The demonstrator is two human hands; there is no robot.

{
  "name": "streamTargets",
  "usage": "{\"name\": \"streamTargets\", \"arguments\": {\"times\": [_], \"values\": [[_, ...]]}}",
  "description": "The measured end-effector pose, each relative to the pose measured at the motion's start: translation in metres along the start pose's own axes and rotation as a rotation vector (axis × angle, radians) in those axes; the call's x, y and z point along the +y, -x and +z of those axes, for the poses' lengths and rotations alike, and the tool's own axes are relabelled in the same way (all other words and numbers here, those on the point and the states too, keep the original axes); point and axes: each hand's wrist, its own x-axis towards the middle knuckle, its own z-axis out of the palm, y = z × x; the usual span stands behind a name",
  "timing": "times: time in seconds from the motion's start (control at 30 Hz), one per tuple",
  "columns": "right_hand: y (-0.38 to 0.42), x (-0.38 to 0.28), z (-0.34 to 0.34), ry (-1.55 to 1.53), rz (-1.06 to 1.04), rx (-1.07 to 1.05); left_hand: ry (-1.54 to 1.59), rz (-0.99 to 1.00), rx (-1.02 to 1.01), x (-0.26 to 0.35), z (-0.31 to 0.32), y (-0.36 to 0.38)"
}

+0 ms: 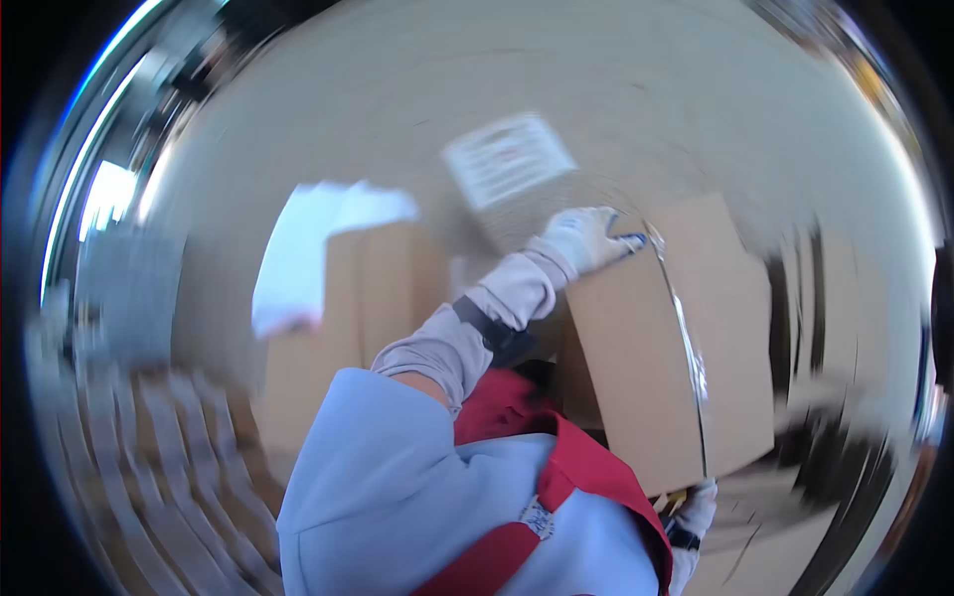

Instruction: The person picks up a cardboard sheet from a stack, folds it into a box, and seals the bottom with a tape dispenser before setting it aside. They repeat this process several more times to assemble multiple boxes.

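Note:
A large brown cardboard box point(646, 368) stands in front of me, a shiny strip of tape point(691, 363) running along its top seam. My left hand point(588, 241), in a white glove with blue fingertips, lies at the far end of the box beside the tape, fingers stretched out. At the near end, low on the right, my right hand point(699, 505) is gloved too and closed around something small, dark and yellow that I cannot make out, close to where the tape ends.
White sheets point(298, 258) lie on another cardboard box point(388, 278) at the left. Beyond my left hand is a box with a printed white label point(510, 159). Taped boxes point(179, 447) fill the lower left; flattened cardboard point(845, 308) stands at the right.

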Motion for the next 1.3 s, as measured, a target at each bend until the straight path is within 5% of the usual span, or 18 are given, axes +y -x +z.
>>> {"name": "streamTargets", "arguments": {"times": [0.07,0.17,0.23,0.3,0.37,0.4,0.47,0.5,0.53,0.57,0.6,0.63,0.77,0.9,0.97,1.03,1.1,1.3], "values": [[-0.064,-0.015,-0.023,0.09,-0.045,-0.092,0.097,-0.151,0.212,-0.048,-0.035,0.073],[-0.135,-0.085,-0.038,0.715,-0.326,0.284,0.231,-0.3,0.601,-0.078,-0.088,0.198],[-0.151,-0.188,-0.037,0.63,-0.29,0.132,0.243,-0.386,0.918,-0.094,-0.112,0.293],[-0.171,-0.231,-0.011,0.236,-0.822,0.003,0.026,-0.423,1.257,-0.111,-0.12,0.388],[-0.204,-0.257,0.046,-0.77,-0.588,-0.69,0.271,-0.835,1.461,-0.103,-0.125,0.473],[-0.169,-0.312,0.065,-0.346,-0.946,-0.682,-0.003,-0.764,1.538,-0.121,-0.123,0.533],[-0.093,-0.428,0.1,0.416,-1.745,-0.189,-0.425,-1.012,1.538,-0.123,-0.124,0.633],[-0.015,-0.485,0.054,0.549,-1.376,-0.724,-0.628,-1.163,1.474,-0.111,-0.122,0.665],[0.004,-0.482,0.064,0.142,-1.484,-0.792,-1.336,-1.227,1.237,-0.071,-0.126,0.662],[0.013,-0.477,0.074,-0.275,-1.545,-0.827,-1.118,-1.213,1.341,-0.037,-0.13,0.645],[0.015,-0.474,0.077,-0.272,-1.51,-0.906,-0.926,-0.702,1.544,-0.028,-0.128,0.629],[0.016,-0.472,0.079,-0.254,-1.468,-0.967,-0.66,-0.522,1.593,-0.018,-0.127,0.61],[-0.038,-0.401,0.084,-0.149,-1.231,-0.834,-0.198,-0.198,1.072,-0.022,-0.123,0.536],[-0.069,-0.286,0.063,-0.486,-0.429,-0.986,0.471,-0.124,0.65,-0.084,-0.047,0.348],[-0.071,-0.229,0.056,-0.322,-0.552,-0.711,0.284,-0.088,0.309,-0.106,0.004,0.244],[-0.06,-0.171,0.055,-0.418,-0.452,-0.56,-0.099,0.046,0.05,-0.137,0.082,0.148],[-0.045,-0.117,0.051,-0.595,-0.172,-0.498,-0.092,-0.057,-0.306,-0.133,0.138,0.075],[-0.008,-0.044,0.085,-0.687,0.302,-0.262,-0.517,0.03,-0.451,-0.115,0.248,-0.135]]}}
